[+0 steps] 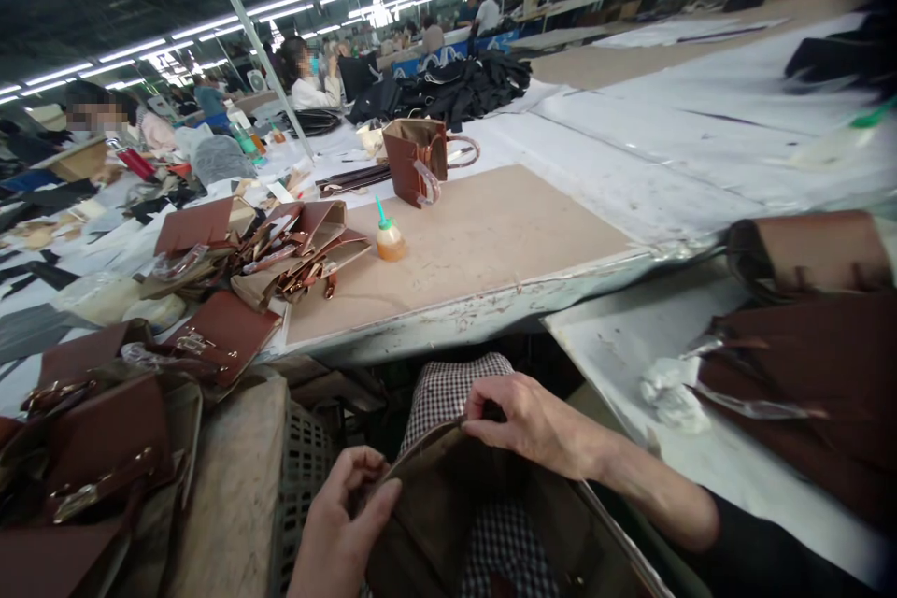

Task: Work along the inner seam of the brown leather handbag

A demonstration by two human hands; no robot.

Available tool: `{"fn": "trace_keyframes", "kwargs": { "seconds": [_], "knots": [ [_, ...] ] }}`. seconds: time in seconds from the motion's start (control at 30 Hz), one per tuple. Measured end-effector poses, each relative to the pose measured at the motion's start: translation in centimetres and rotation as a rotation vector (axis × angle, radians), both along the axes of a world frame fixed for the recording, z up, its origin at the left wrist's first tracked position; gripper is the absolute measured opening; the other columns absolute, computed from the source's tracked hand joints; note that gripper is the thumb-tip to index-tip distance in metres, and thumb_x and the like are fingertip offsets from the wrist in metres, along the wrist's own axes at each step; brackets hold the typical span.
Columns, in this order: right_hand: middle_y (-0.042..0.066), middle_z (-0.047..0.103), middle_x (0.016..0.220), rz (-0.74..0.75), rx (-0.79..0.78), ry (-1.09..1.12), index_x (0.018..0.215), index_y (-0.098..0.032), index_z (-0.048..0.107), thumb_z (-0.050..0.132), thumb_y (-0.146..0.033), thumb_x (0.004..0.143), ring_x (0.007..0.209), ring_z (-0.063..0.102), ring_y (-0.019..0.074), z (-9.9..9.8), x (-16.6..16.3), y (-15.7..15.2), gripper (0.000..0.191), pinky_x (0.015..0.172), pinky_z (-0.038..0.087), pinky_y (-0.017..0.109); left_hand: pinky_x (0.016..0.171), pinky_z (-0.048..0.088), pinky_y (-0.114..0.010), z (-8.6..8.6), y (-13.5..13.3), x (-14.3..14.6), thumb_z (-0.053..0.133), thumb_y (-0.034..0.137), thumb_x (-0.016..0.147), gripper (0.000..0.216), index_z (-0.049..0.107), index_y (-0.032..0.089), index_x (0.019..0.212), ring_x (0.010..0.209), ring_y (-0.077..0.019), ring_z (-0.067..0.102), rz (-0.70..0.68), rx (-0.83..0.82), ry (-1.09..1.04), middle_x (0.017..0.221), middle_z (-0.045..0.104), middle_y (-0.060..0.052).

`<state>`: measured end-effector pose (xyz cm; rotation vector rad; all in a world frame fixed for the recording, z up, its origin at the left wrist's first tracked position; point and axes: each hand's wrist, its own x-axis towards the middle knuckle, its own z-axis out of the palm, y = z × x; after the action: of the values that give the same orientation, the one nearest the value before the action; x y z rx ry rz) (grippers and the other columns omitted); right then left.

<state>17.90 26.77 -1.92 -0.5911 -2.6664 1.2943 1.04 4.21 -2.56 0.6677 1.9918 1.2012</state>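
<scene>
A brown leather bag (448, 505) lies open on my lap over checked trousers. My left hand (343, 523) pinches its near rim at the lower left, fingers closed on the leather. My right hand (525, 420) grips the far rim of the same bag, fingers curled over the edge. Straight ahead is a tan work board (483, 243) on the table, with a small glue bottle (390, 241) with a green tip standing on it.
Several brown leather bag pieces (280, 252) with metal clasps pile at the left. An upright brown bag (419, 159) stands beyond the board. More brown bags (805, 336) lie at the right. A grey crate (305, 476) sits by my left knee. Other people work further back.
</scene>
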Motion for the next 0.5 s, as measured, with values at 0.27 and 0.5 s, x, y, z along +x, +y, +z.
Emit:
{"fn": "trace_keyframes", "kwargs": {
  "seconds": [0.27,0.5],
  "knots": [
    [-0.002,0.064,0.08,0.068,0.063,-0.028,0.085,-0.021,0.058,0.06,-0.025,0.091,0.073,0.056,0.0154,0.3,-1.1,0.3,0.007,0.065,0.038,0.026,0.075,0.05,-0.025,-0.2,-0.7,-1.9,0.079,0.049,0.076,0.037,0.076,0.019,0.097,0.085,-0.0216,0.065,-0.179,-0.03,-0.194,0.089,0.075,-0.003],
    [0.003,0.069,0.098,0.193,-0.043,-0.028,0.128,-0.022,0.051,0.057,-0.016,0.085,0.086,0.063,0.0198,0.6,-1.3,0.8,0.043,0.079,0.047,0.033,0.076,0.052,-0.026,-0.7,-0.8,-1.3,0.074,0.054,0.081,0.04,0.077,0.019,0.1,0.088,-0.0231,0.068,-0.167,0.003,-0.216,0.091,0.076,-0.005]
  ]
}}
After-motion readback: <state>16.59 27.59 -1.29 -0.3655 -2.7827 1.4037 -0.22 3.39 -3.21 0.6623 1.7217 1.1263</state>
